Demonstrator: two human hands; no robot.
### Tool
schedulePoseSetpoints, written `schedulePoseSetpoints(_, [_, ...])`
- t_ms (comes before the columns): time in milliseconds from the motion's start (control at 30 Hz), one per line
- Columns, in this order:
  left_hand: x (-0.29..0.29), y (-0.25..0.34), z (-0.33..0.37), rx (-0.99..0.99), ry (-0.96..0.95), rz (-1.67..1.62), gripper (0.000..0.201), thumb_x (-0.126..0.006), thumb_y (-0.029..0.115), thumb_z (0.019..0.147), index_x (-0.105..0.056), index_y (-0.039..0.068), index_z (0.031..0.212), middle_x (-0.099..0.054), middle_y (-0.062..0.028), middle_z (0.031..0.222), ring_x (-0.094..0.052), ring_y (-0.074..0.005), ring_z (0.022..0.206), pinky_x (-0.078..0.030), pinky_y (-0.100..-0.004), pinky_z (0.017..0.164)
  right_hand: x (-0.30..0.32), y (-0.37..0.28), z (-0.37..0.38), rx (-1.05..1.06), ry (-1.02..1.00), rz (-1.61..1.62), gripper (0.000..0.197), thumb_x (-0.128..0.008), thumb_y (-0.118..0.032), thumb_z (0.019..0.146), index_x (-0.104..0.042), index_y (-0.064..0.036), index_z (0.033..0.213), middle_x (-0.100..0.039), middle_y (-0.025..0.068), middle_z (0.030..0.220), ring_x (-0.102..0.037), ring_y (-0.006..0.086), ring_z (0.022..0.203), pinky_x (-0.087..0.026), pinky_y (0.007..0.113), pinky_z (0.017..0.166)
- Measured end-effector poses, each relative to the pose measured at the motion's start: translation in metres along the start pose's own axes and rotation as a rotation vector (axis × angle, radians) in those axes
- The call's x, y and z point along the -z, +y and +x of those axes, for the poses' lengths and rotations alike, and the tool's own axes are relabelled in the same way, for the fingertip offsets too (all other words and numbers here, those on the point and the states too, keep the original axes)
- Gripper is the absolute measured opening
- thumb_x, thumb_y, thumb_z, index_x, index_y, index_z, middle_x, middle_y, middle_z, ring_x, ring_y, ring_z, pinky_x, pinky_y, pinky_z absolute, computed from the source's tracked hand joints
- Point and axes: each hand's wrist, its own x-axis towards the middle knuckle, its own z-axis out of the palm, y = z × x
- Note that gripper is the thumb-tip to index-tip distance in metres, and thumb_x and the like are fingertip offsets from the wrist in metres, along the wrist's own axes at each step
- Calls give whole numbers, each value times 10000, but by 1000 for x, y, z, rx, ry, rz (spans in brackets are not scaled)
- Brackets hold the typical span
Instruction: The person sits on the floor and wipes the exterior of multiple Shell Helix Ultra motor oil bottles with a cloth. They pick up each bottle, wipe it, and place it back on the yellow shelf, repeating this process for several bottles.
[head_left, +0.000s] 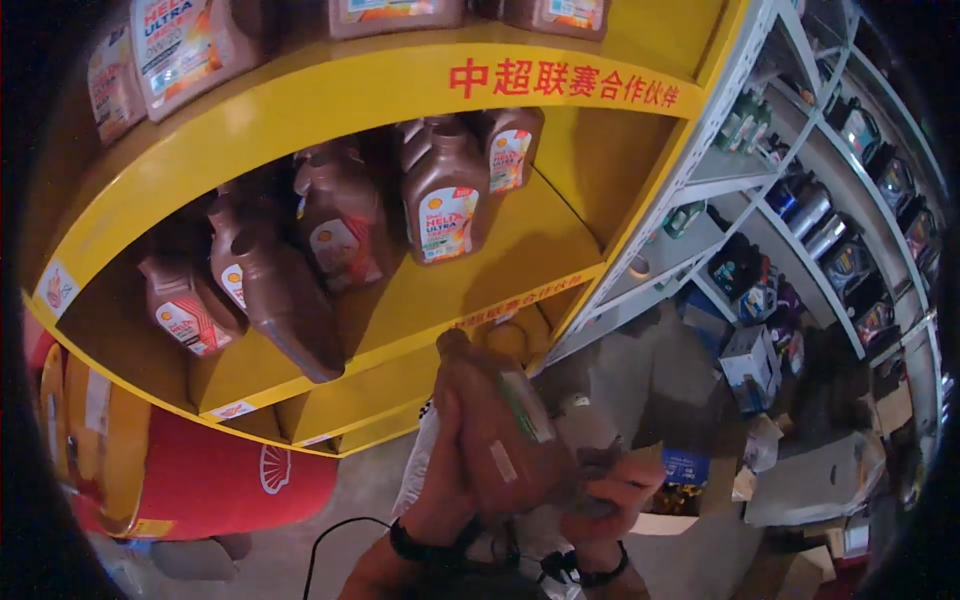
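My left hand (445, 460) is wrapped round a brown plastic motor oil bottle (520, 440), held tilted in front of the shelf with its neck toward the upper left. A label with a green strip shows on its side. Close to the bottle's lower end is my right hand (612, 497), its fingers curled. A blurred grey-brown piece (585, 428), perhaps cloth, sits by those fingers; I cannot make out exactly what they grip. On the yellow shelf (520, 245) stand several like bottles, among them an upright one (445, 200) and a tilted one (285, 300) at the front edge.
More bottles (190, 50) stand on the upper shelf. Grey metal racks (720, 185) with containers run along the right. An open carton (665, 522), a box (750, 365) and a grey bag (815, 480) lie on the floor. A red panel (230, 470) and black cable (325, 535) are lower left.
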Motion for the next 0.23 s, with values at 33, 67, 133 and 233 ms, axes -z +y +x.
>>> schedulePoseSetpoints(33, [2,2,-2,-76,28,93,756,-524,623,893,-378,71,1388,-514,-92,1311,-525,-226,1198,-423,-396,1046,0,4,3,-29,55,43,206,-590,-49,641,-563,-110,836,-442,74,903,-459,225,878,-389,335,800])
schedulePoseSetpoints(67, [5,3,-5,-152,59,185,765,-568,611,878,-381,67,1381,-521,-83,1296,-526,-222,1192,-419,-391,1047,0,8,7,-58,109,87,219,-563,-36,655,-552,-100,864,-441,78,908,-459,227,889,-393,333,822])
schedulePoseSetpoints(133, [28,-2,1,-441,153,659,815,-672,576,817,-378,59,1374,-524,-68,1278,-521,-222,1186,-404,-385,1055,-3,10,16,-250,177,205,218,-550,-36,677,-534,-93,887,-445,81,932,-456,231,908,-391,350,856])
schedulePoseSetpoints(233, [47,-6,-3,-696,205,1168,850,-733,530,790,-352,61,1389,-478,-65,1336,-500,-253,1210,-382,-377,1069,-9,8,25,-402,202,333,286,-548,-7,667,-511,-95,937,-450,74,949,-450,216,902,-385,384,864])
